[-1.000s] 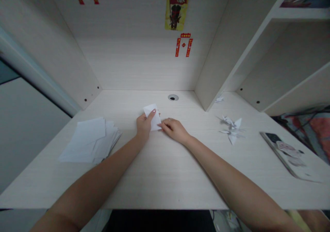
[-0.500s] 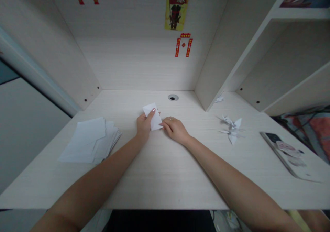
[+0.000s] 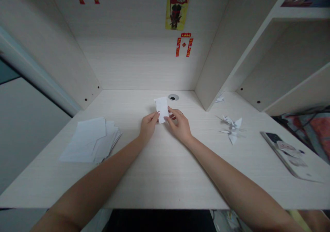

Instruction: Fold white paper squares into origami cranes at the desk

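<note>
Between your left hand [image 3: 148, 127] and right hand [image 3: 179, 128] is a small white paper piece [image 3: 162, 110], thin and smooth. Under your hands, the pale wood-look desk [image 3: 165, 170] is flat and matt.

Our left forearm [image 3: 95, 178] and right forearm [image 3: 232, 178] angled inward with wrists low, our left hand [image 3: 149, 127] and right hand [image 3: 179, 128] just apart, their fingers [image 3: 154, 117] curled and pinching toward each other

Pale wood-grain desk niche [image 3: 139, 63], shelves [image 3: 257, 63] right, dim light
</note>
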The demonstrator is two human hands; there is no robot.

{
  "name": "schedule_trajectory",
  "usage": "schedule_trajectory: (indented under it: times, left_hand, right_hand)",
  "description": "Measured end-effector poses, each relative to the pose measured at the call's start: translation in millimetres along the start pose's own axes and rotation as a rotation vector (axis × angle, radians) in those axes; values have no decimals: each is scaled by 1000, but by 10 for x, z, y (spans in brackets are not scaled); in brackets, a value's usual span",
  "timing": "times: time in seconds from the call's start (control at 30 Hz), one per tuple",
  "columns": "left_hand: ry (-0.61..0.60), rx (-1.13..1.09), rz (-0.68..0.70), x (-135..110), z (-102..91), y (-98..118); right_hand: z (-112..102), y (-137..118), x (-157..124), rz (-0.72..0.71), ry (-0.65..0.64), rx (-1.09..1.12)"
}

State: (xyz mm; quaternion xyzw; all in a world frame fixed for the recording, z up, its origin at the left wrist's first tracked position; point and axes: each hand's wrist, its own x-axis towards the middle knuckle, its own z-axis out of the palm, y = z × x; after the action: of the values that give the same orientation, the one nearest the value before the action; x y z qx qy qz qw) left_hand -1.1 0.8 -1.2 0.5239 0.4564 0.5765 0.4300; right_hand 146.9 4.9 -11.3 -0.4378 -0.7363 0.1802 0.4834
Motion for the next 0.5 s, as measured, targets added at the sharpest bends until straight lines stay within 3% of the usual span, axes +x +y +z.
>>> schedule_trajectory:
  times: [0.23, 0.5]
  left_hand:
    - [-113, -116, -1, -22, 33, 12]
    - [-115, -117, -27, -32, 52, 52]
  right_hand:
    - [16, 17, 23, 47, -51, 182]
    - [29, 42, 37, 127, -47, 291]
